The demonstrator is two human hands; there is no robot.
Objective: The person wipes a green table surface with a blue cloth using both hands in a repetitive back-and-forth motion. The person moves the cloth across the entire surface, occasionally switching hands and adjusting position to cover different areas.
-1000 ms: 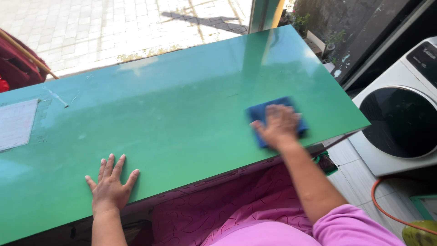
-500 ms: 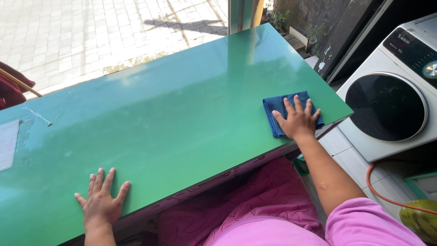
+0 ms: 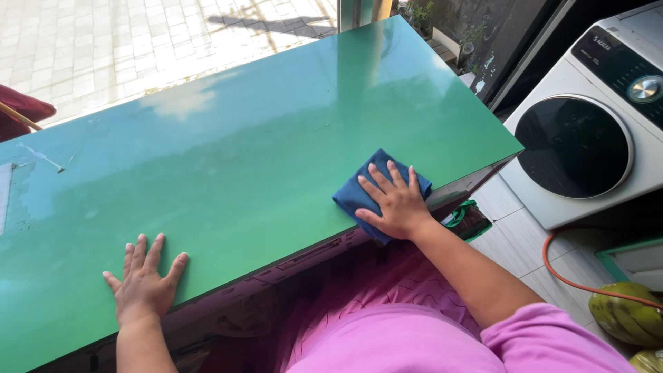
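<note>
- Since the earlier frame the right hand [image 3: 394,204] has slid the blue cloth [image 3: 359,190] from the far right part of the green table [image 3: 276,138] back toward the near edge, and the cloth now sits turned at an angle, one corner reaching the table's rim.
- The right hand lies flat on the cloth, fingers spread apart and pressing down, not curled around it.
- The left hand [image 3: 143,283] rests palm-down on the table near its front edge, fingers apart and holding nothing; it sits much as it did before.
- A pale sheet [image 3: 4,197] stuck flat at the table's left edge now shows only as a thin strip, where more of it was seen earlier.
- To the right of the table stands a white washing machine [image 3: 601,131] with a round dark door and a silver knob; more of its top panel shows than before.
- An orange hose [image 3: 563,273] curves over the tiled floor below it, beside a green coconut [image 3: 625,318].
</note>
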